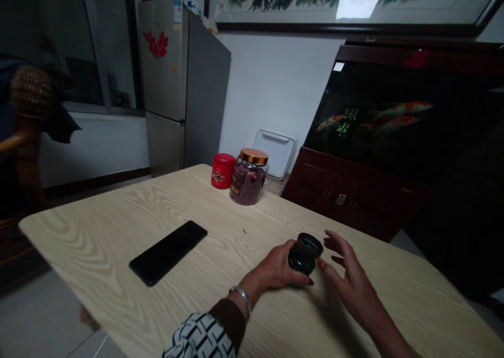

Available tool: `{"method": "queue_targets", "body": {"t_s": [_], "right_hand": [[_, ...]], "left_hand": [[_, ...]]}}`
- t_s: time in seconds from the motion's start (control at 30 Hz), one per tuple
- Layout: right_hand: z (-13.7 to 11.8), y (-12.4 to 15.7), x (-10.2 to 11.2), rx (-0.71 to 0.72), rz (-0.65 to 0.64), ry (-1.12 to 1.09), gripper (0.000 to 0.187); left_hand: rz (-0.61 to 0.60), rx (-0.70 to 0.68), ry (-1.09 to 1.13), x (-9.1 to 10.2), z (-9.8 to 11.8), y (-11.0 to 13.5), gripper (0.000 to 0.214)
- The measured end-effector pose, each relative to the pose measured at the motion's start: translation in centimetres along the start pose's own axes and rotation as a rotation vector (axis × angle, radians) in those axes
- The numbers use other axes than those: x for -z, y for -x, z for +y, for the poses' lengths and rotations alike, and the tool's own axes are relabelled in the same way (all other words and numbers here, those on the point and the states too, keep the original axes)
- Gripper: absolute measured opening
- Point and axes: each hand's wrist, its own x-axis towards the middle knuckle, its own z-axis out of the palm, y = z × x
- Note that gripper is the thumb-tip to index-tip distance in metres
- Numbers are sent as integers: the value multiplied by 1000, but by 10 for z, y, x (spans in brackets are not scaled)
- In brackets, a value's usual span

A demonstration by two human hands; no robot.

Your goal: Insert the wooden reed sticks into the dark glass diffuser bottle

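Note:
My left hand (284, 266) is wrapped round a small black pot (302, 264) with a glossy, rounded body and a wide ring-like black top (310, 244). Whether that top is a separate piece, I cannot tell. The pot is over the near right part of the wooden table (236, 263); my fingers and palm hide some of its side. Just right of it is my right hand (348, 274), fingers apart and curved towards the pot, holding nothing. A silver bangle (241, 298) circles my left wrist.
A black phone (168, 253) lies left on the tabletop. Near the far edge stand a red canister (222, 171) and a clear jar (247, 182) with a copper-coloured lid. Behind are a white tray-like panel (274, 153), a fridge (163, 85) and a dark fish-tank cabinet (354, 192).

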Motion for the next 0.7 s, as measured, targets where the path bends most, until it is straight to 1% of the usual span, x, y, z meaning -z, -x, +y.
{"method": "queue_targets", "body": {"t_s": [0.13,0.2,0.23,0.3,0.37,0.4,0.47,0.53,0.57,0.63,0.7], "right_hand": [[-5,-5,0,6,-117,-109,60],[-6,-7,0,-33,-138,-85,59],[-7,-6,0,-59,-115,-51,58],[-6,-5,2,-104,-21,7,55],[-6,-2,4,-109,52,13,55],[-6,-2,4,-89,45,5,57],[-8,0,1,-10,-50,17,62],[-11,0,-10,101,-159,82,63],[-13,0,-18,161,-189,122,61],[-18,-1,-35,260,-172,196,49],[-22,-1,-48,324,-102,281,38]], "left_hand": [[0,-16,21,0,0,-1,78],[-2,-21,32,-1,0,-1,78],[-6,-21,34,0,0,-1,78],[-8,-20,29,0,-1,-1,78],[3,-16,12,0,-2,-1,79],[9,-18,0,0,-2,-1,79],[3,-39,-24,0,-2,-1,76],[-9,-78,-35,0,-2,-1,70],[-20,-101,-29,-1,-1,-1,63],[-50,-146,6,-2,-3,-2,45],[-73,-179,43,-5,-7,-5,33]]}}
